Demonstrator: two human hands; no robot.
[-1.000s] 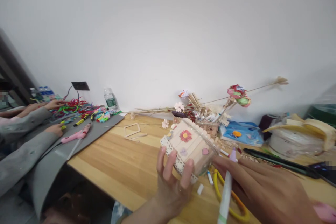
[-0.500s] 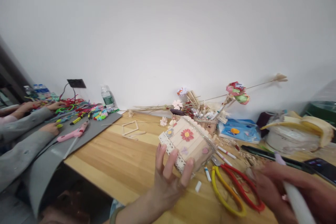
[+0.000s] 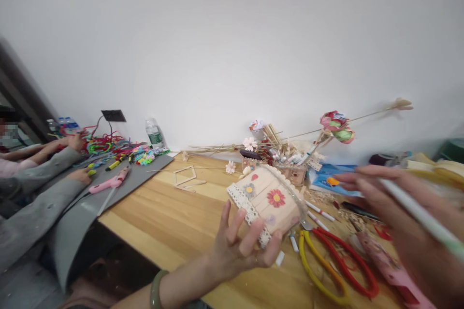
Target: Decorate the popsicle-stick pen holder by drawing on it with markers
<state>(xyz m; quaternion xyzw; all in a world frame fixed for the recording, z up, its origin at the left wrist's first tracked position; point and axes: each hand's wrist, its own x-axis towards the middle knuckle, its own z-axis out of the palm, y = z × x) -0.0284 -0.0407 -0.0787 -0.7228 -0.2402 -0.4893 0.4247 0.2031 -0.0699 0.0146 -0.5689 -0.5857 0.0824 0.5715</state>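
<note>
My left hand grips a small popsicle-stick box from below and holds it tilted above the table. A white lace strip, a scalloped edge and stuck-on flowers, the largest a red one, decorate it. My right hand, smeared by motion, is raised to the right with a white marker lodged in its grip; its fingertips point toward the box, apart from it. Red and yellow-handled scissors lie between the hands. Below my right hand a pink glue gun rests on the table, partly covered.
A basket of markers and dried stems stands by the wall, near paper flowers and a blue wipes pack. Wood shavings and pen pieces litter the right side. At left, people's hands work over a grey mat with another pink glue gun.
My right hand has risen with the marker, uncovering the pink glue gun. The box has turned slightly in my left hand. The view has shifted a little left.
</note>
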